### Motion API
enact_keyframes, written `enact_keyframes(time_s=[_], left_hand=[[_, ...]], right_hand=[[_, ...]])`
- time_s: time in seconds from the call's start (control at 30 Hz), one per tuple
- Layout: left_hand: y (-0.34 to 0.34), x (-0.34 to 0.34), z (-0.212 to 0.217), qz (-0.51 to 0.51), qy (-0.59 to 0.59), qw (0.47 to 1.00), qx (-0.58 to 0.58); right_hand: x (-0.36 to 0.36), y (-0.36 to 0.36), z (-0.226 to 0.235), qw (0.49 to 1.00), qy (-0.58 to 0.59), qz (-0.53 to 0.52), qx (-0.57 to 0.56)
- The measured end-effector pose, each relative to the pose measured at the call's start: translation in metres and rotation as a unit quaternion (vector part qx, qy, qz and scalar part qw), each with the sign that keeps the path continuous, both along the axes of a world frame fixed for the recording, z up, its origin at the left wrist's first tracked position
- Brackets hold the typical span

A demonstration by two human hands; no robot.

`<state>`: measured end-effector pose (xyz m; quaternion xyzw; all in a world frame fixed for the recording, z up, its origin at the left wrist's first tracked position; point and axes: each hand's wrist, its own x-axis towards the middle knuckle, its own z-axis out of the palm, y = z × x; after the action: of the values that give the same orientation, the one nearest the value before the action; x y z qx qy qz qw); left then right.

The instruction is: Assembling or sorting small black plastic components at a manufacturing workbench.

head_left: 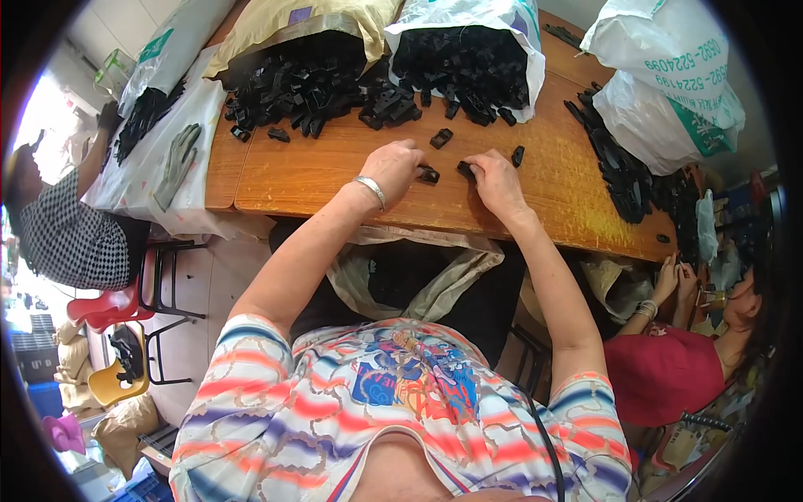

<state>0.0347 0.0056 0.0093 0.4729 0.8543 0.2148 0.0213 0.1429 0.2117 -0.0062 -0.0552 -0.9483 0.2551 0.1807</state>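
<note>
My left hand, with a silver bangle on its wrist, rests on the wooden table and pinches a small black plastic part. My right hand lies beside it, its fingers closed on another small black plastic part. The two hands sit close together near the table's middle. Two loose black parts lie just beyond the hands. A heap of the same black parts spills from a tan sack at the back left.
A white sack of black parts lies open at the back. More white bags and long black pieces fill the right side. An open bag hangs below the table edge. One person sits at left, another at right.
</note>
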Motion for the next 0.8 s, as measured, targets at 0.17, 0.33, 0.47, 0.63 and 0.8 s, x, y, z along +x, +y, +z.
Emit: enact_keyframes(time_s=[0.17,0.33,0.47,0.63,0.8], left_hand=[[-0.001,0.001,0.008,0.042,-0.021,0.999,-0.027],[-0.016,0.005,0.002,0.068,-0.095,0.992,0.054],[-0.020,0.011,-0.006,0.090,-0.102,0.987,0.084],[-0.021,0.009,-0.018,0.084,-0.055,0.989,0.111],[-0.021,0.009,-0.021,0.086,-0.057,0.987,0.122]], right_hand=[[0.001,0.002,0.001,1.000,0.004,-0.020,-0.003],[0.005,-0.005,0.012,0.998,-0.038,-0.005,0.053],[0.004,-0.033,0.021,0.996,0.030,0.069,-0.047],[-0.009,-0.053,0.019,0.993,0.039,0.112,-0.019],[-0.013,-0.055,0.016,0.990,0.055,0.127,0.000]])
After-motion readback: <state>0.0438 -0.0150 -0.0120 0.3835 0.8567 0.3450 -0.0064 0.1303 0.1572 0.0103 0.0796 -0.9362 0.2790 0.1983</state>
